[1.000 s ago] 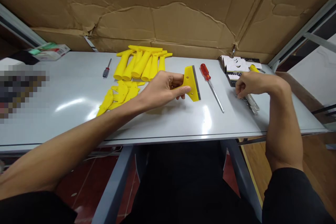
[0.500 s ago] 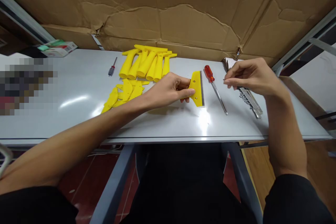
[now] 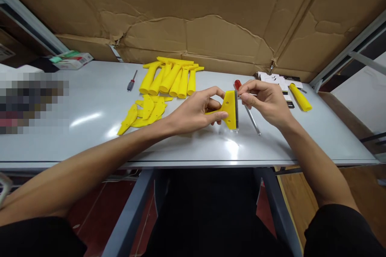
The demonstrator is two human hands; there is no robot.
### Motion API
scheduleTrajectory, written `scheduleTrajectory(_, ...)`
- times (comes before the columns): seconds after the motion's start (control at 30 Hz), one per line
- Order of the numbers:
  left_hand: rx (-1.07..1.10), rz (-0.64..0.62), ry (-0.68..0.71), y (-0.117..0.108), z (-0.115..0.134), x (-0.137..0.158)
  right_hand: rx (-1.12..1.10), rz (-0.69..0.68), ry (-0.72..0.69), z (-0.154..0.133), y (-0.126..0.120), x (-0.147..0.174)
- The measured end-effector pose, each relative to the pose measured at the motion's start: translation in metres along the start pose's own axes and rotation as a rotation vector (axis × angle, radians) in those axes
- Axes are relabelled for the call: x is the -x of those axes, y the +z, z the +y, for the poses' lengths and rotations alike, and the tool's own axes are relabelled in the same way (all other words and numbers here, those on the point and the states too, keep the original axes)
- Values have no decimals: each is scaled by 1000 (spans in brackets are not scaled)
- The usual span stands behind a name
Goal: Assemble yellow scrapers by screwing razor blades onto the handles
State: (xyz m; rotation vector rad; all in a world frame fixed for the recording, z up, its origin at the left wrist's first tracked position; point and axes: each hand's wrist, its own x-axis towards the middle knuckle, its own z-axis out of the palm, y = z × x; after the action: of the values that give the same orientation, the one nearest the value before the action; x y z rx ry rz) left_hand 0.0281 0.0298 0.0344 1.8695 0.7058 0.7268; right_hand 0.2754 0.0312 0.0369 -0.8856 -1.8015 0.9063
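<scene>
Right of the frame's centre, the left hand (image 3: 201, 109) holds a flat yellow plastic scraper (image 3: 230, 108) in a closed grip. The right hand (image 3: 263, 98), pinched on a tiny metallic piece (image 3: 239, 97), has moved left beside the scraper's dark straight edge (image 3: 237, 110), so both hands now meet there.

The left hand (image 3: 197, 108) grips a yellow scraper (image 3: 229, 108) above the desk (image 3: 90, 98), its dark blade (image 3: 237, 115) turned right. Beside the blade's far end, the right hand (image 3: 267, 98) pinches a shiny bit (image 3: 239, 97) too small to identify. A red-handled screwdriver (image 3: 253, 120) lies partly hidden by the right hand. Yellow handles (image 3: 169, 79) lie clustered beyond flat yellow pieces (image 3: 147, 107), a small screwdriver (image 3: 131, 84) to their left; another yellow handle (image 3: 300, 97) lies at the right, beside printed cards (image 3: 273, 78)
</scene>
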Motion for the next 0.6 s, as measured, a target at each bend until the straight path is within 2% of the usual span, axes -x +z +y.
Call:
scheduleTrajectory(0.1, 13, -6, 9, 2, -2, 0, -31, 36, 49, -3, 10, 2)
scheduleTrajectory(0.23, 10, -2, 12, 4, -1, 0, -99, -13, 125, -3, 18, 4)
scheduleTrajectory(0.6, 51, -13, 26, 6, -2, 0, -262, -31, 162, 11, 26, 3)
